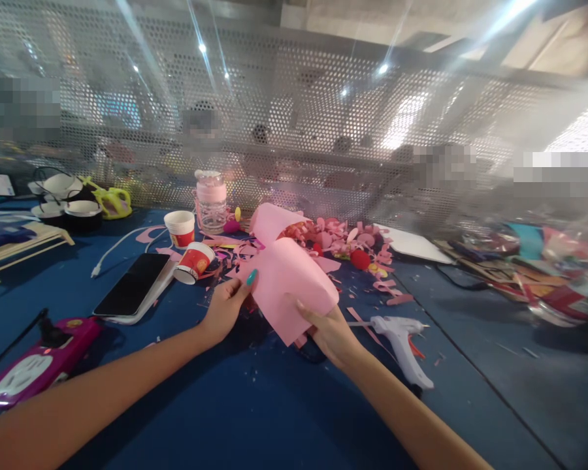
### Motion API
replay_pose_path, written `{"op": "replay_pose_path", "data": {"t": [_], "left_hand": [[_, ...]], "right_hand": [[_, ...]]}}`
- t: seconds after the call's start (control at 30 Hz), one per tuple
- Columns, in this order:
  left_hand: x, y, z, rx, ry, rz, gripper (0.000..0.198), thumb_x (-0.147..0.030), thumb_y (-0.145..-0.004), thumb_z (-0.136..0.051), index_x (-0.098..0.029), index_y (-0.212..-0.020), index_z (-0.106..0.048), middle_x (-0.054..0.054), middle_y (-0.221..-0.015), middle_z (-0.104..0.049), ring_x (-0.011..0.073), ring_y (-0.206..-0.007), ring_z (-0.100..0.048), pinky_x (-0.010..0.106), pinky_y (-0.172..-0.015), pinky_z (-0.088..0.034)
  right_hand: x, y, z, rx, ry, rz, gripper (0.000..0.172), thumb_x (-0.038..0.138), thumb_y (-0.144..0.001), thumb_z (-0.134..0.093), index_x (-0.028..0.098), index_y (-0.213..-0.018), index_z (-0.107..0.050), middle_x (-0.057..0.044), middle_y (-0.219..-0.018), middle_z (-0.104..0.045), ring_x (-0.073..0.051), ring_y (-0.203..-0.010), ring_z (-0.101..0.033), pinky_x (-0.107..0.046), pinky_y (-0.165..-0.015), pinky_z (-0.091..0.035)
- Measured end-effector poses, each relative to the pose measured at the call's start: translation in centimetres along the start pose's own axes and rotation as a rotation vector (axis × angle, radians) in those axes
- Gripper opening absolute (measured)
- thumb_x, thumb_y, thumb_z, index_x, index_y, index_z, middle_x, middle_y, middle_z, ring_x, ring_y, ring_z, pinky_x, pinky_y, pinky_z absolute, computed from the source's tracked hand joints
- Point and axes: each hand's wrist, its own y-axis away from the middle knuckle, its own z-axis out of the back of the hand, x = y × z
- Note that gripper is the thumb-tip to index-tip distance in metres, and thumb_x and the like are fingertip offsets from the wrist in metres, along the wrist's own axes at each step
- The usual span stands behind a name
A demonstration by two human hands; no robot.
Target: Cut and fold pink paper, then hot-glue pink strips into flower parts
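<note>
A curved sheet of pink paper [294, 281] is held up over the blue table between my two hands. My left hand [225, 303] pinches its left edge, the thumb with a teal nail lying on top. At the lower right, my right hand [330, 326] grips the same sheet, thumb on the front and the other fingers partly hidden behind. Just beyond it, another rolled pink paper [274, 222] rests by a heap of pink paper scraps [336, 238]. A white hot glue gun [402, 343] lies right of my right hand.
Left of the sheet are two paper cups [179, 228], one tipped over, a black phone [132, 284] and a magenta power strip [44, 359]. A clear bottle [210, 202] stands behind. Clear plastic packaging [568, 294] is at right. A perforated metal screen [294, 117] borders the back.
</note>
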Motion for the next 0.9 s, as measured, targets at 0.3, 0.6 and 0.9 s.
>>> {"op": "replay_pose_path", "data": {"t": [0.3,0.6,0.9], "left_hand": [[-0.5,0.2,0.1,-0.023,-0.229,-0.014,0.036,-0.046,-0.077,-0.052,-0.017,-0.054,-0.051,-0.003,-0.044,-0.055,0.0108,-0.040,-0.050,0.022,-0.044,-0.035],[0.5,-0.8,1.4,-0.133,-0.556,-0.211,0.028,-0.031,-0.084,-0.041,-0.019,-0.061,-0.051,-0.002,-0.045,-0.050,0.0126,-0.043,-0.046,0.024,-0.049,-0.030],[-0.6,-1.0,2.9,-0.061,-1.138,-0.969,0.024,-0.038,-0.084,-0.045,-0.017,-0.078,-0.055,0.007,-0.072,-0.059,0.0192,-0.071,-0.053,0.028,-0.065,-0.036]], "right_hand": [[-0.7,-0.9,0.8,-0.091,0.215,0.196,0.053,0.032,-0.060,-0.073,0.019,-0.109,-0.057,-0.007,-0.109,-0.063,-0.027,-0.106,-0.054,-0.045,-0.091,-0.045],[-0.4,-0.8,1.2,-0.149,0.314,0.267,0.047,0.034,-0.063,-0.071,0.018,-0.106,-0.058,-0.008,-0.112,-0.061,-0.026,-0.107,-0.053,-0.044,-0.096,-0.040],[0.3,-0.8,1.3,-0.116,0.137,0.155,0.040,0.032,-0.060,-0.073,0.016,-0.095,-0.065,-0.007,-0.104,-0.066,-0.025,-0.100,-0.058,-0.041,-0.091,-0.044]]}}
